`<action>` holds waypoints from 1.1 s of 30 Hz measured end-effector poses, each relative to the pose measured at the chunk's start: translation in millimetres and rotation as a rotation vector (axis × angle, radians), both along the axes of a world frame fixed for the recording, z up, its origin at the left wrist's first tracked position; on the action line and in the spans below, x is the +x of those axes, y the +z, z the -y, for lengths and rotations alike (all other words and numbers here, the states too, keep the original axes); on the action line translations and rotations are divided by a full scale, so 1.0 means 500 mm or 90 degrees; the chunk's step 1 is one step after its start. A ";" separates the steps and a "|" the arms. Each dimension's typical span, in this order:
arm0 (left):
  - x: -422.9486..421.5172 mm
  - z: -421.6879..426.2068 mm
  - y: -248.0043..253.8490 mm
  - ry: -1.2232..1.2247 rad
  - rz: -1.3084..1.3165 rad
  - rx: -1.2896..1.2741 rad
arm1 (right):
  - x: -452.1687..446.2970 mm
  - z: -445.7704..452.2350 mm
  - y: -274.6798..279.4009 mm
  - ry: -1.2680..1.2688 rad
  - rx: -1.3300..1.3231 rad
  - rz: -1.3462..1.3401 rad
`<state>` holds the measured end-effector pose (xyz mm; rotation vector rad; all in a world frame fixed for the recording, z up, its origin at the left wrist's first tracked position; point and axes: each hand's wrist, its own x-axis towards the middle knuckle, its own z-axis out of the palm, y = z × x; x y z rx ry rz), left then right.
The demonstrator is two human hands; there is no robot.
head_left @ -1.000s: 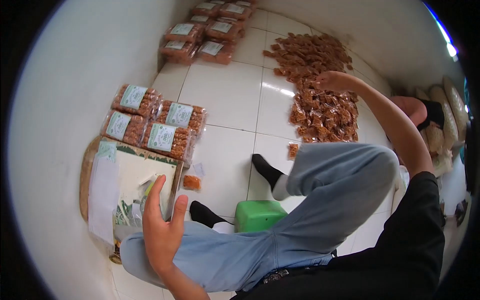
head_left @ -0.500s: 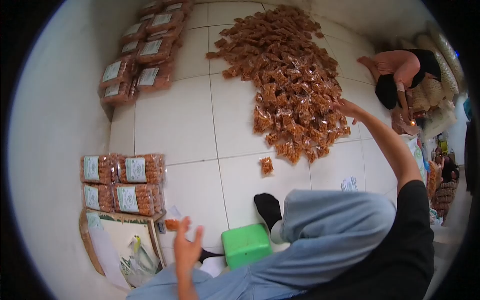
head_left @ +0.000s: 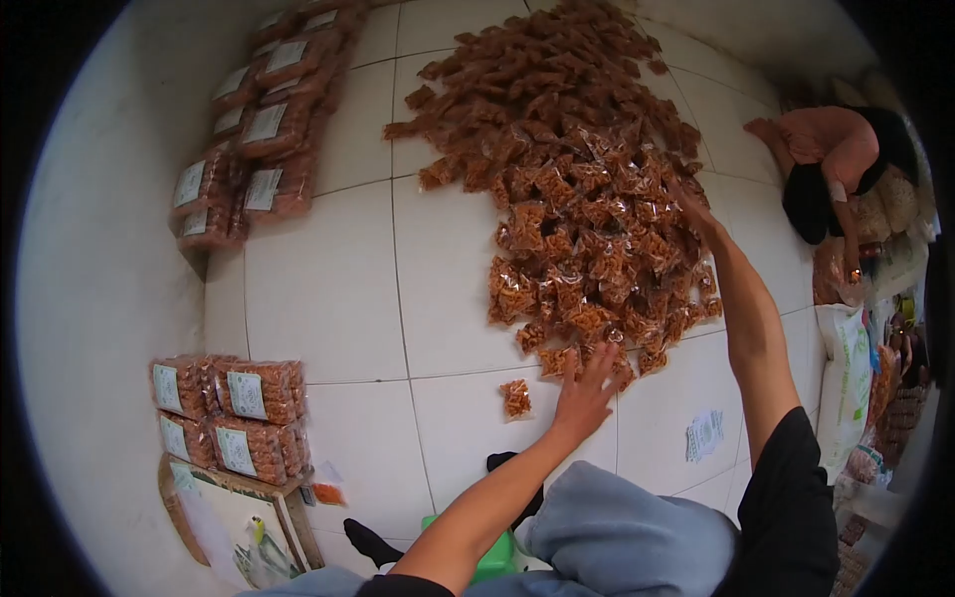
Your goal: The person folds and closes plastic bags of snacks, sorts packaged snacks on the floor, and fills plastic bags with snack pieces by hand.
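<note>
A large heap of small clear packets of orange-brown snack (head_left: 597, 249) lies on the white tiled floor. My left hand (head_left: 585, 396) is at the heap's near edge with its fingers spread, touching or just over the nearest packets. On the heap's right side is my right hand (head_left: 688, 202), its fingertips against the packets; whether it holds one is hidden. One single packet (head_left: 516, 399) lies apart on the floor, left of my left hand.
Labelled bundles (head_left: 238, 450) stand by a low wooden board (head_left: 224, 507) at the left. More large packs (head_left: 269, 129) are stacked along the wall. A green stool (head_left: 494, 559) is under me. Paper labels (head_left: 704, 435) lie on the floor. A person (head_left: 826, 139) bends over at the right.
My left hand has moved from above the board and my leg to the heap's near edge. My right hand stays at the heap's right side. The view has shifted, showing the heap nearer.
</note>
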<state>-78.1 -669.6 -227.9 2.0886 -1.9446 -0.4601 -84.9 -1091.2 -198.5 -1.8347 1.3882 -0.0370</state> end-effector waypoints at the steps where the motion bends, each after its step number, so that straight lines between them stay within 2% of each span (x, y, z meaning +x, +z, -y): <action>1: 0.017 0.025 -0.007 0.044 -0.014 0.031 | 0.008 0.015 -0.030 0.039 -0.012 -0.039; 3: 0.061 0.054 -0.010 0.041 0.012 0.068 | -0.006 0.046 -0.087 0.055 -0.014 0.003; 4: 0.081 0.054 -0.012 0.035 0.038 0.105 | -0.003 0.032 -0.081 0.060 -0.015 0.024; 5: 0.096 0.046 -0.028 0.041 0.032 0.049 | 0.001 0.016 -0.073 0.066 -0.015 0.045; 6: 0.107 0.040 -0.035 0.036 0.031 0.050 | 0.031 -0.050 -0.006 0.055 0.006 0.067; 8: 0.119 0.028 -0.039 0.031 0.052 0.030 | 0.026 -0.074 0.004 0.035 0.026 0.083; 9: 0.125 0.019 -0.036 0.033 0.049 0.031 | 0.014 -0.051 -0.052 0.032 0.006 0.079; 16: 0.189 -0.102 -0.036 0.077 0.053 0.023 | 0.089 -0.173 -0.095 -0.084 -0.001 -0.024; 18: 0.212 -0.142 -0.039 0.088 0.061 0.010 | 0.114 -0.215 -0.088 -0.042 0.016 -0.030; 21: 0.257 -0.224 -0.053 0.124 0.103 -0.044 | 0.180 -0.337 -0.042 -0.091 0.042 -0.016; 25: 0.313 -0.311 -0.044 0.152 0.149 0.014 | 0.256 -0.459 -0.014 -0.053 0.025 -0.024; 27: 0.339 -0.347 -0.041 0.158 0.170 0.033 | 0.294 -0.507 -0.009 -0.105 0.081 -0.050; 31: 0.372 -0.390 -0.022 0.173 0.183 0.062 | 0.316 -0.550 0.002 -0.104 0.136 -0.032; 33: 0.378 -0.395 -0.013 0.158 0.174 0.054 | 0.299 -0.543 0.010 -0.039 0.173 -0.025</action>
